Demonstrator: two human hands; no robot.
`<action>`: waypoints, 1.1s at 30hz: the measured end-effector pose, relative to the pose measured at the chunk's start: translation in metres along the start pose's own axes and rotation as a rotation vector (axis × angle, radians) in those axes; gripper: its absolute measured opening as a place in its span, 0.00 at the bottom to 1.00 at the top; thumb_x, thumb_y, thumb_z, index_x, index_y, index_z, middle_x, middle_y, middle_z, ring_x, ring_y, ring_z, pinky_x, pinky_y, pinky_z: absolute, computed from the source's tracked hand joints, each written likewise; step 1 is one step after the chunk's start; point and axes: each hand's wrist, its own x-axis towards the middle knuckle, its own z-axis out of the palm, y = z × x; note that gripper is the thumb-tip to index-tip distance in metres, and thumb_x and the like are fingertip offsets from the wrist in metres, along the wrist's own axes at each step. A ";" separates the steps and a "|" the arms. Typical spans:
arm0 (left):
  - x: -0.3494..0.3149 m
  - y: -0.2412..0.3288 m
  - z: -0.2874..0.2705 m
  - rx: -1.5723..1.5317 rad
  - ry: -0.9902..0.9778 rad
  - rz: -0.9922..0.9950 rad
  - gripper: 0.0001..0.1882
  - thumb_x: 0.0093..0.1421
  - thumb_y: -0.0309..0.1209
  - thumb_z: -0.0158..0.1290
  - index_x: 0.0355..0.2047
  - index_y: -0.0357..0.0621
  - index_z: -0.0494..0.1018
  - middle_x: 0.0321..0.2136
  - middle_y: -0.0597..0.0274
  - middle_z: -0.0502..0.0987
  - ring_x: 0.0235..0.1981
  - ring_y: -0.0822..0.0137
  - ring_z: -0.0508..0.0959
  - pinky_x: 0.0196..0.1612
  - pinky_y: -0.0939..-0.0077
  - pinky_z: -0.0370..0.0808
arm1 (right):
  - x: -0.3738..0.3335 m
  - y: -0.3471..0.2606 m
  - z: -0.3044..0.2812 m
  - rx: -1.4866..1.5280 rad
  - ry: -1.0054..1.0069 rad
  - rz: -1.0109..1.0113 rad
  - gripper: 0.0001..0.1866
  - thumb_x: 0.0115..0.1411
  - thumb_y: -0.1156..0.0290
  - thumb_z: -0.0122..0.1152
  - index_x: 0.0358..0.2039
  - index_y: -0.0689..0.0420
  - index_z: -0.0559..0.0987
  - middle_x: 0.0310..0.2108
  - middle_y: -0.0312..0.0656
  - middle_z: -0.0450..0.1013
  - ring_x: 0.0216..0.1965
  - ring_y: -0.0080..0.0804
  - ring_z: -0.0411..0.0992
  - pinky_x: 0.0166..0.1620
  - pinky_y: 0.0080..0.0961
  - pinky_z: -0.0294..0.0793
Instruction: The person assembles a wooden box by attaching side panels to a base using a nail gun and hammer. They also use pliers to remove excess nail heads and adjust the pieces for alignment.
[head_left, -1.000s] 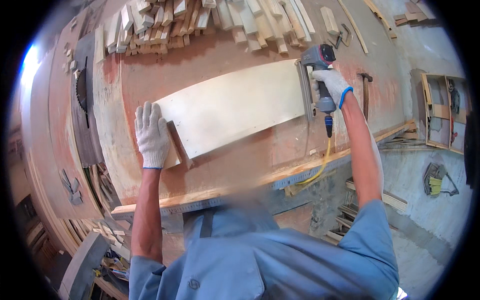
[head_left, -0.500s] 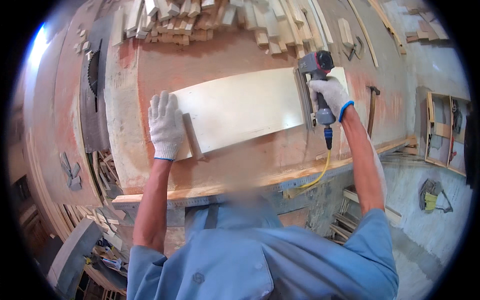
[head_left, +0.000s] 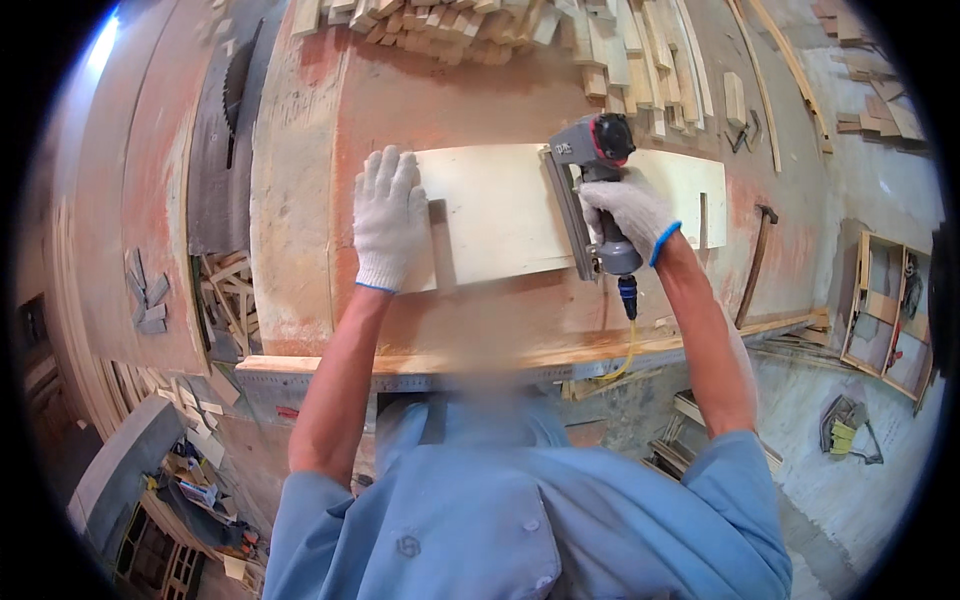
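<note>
Dark gear (head_left: 911, 275) is seen in box (head_left: 882, 304) right of workbench (head_left: 425, 112); nailer (head_left: 598, 148) is gripped by right hand (head_left: 630, 205), left hand (head_left: 388, 225) flattened.

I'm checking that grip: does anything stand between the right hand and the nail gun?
Only the white glove: the right hand grips the nail gun, with nothing else visible between them.

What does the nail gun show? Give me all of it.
The nail gun has a grey, hard-looking body with a black cap edged in red. A long, straight grey magazine runs along its left side. The gloved right hand grips its handle, whose end points toward the person, with a dark blue coupling and yellow hose. It is over the pale board; whether it touches it, I cannot tell.
</note>
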 end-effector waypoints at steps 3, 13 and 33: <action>0.000 0.002 -0.003 -0.124 0.074 -0.079 0.29 0.69 0.28 0.53 0.70 0.41 0.65 0.69 0.42 0.67 0.72 0.38 0.63 0.73 0.46 0.62 | 0.003 -0.020 0.014 -0.030 -0.026 0.028 0.15 0.62 0.62 0.66 0.36 0.63 0.83 0.24 0.38 0.77 0.22 0.28 0.75 0.28 0.30 0.76; -0.006 -0.014 0.015 -0.240 0.201 -0.210 0.31 0.68 0.28 0.54 0.71 0.41 0.63 0.68 0.38 0.68 0.69 0.35 0.67 0.71 0.45 0.65 | -0.003 -0.046 0.089 0.005 -0.049 0.026 0.14 0.62 0.63 0.66 0.39 0.63 0.83 0.26 0.38 0.78 0.23 0.26 0.75 0.30 0.28 0.74; -0.098 -0.016 -0.058 -0.140 -0.116 -0.118 0.26 0.63 0.30 0.57 0.62 0.57 0.78 0.65 0.37 0.72 0.69 0.37 0.69 0.74 0.44 0.60 | -0.008 -0.094 0.163 -0.268 -0.107 -0.036 0.15 0.59 0.61 0.65 0.32 0.62 0.83 0.25 0.37 0.78 0.27 0.26 0.76 0.34 0.30 0.74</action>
